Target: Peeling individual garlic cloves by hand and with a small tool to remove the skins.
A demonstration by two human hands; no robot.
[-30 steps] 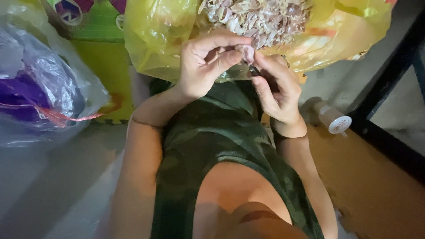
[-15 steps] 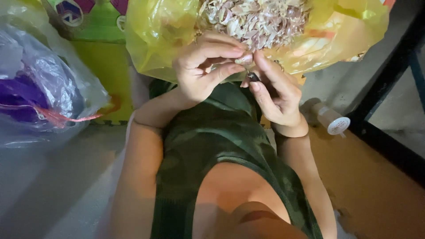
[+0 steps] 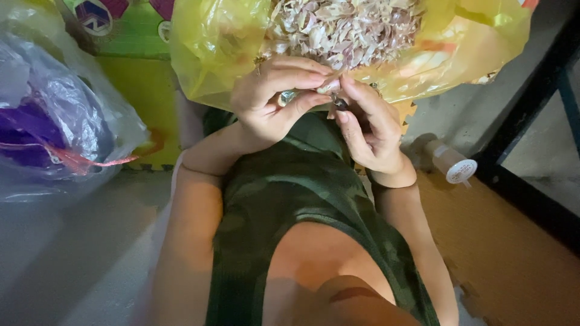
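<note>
Both my hands are raised together just in front of a yellow plastic bag (image 3: 211, 54) filled with pale, dry garlic skins (image 3: 344, 24). My left hand (image 3: 269, 102) curls its fingers and thumb around a small pale garlic clove (image 3: 329, 86). My right hand (image 3: 371, 130) meets it fingertip to fingertip and pinches a small dark tool (image 3: 339, 102) against the clove. I cannot tell what kind of tool it is. My forearms and my green camouflage top (image 3: 302, 199) fill the lower middle of the view.
A clear plastic bag with purple contents and a red string (image 3: 54, 121) sits at the left. Behind it is a green and yellow foam panel (image 3: 139, 66). A white-capped bottle (image 3: 450, 163) lies at the right on an orange mat (image 3: 501, 241), beside a black metal frame (image 3: 531, 90).
My hands have closed in on each other and shifted slightly up toward the bag's mouth. The left hand's fingers have curled tighter over the clove.
</note>
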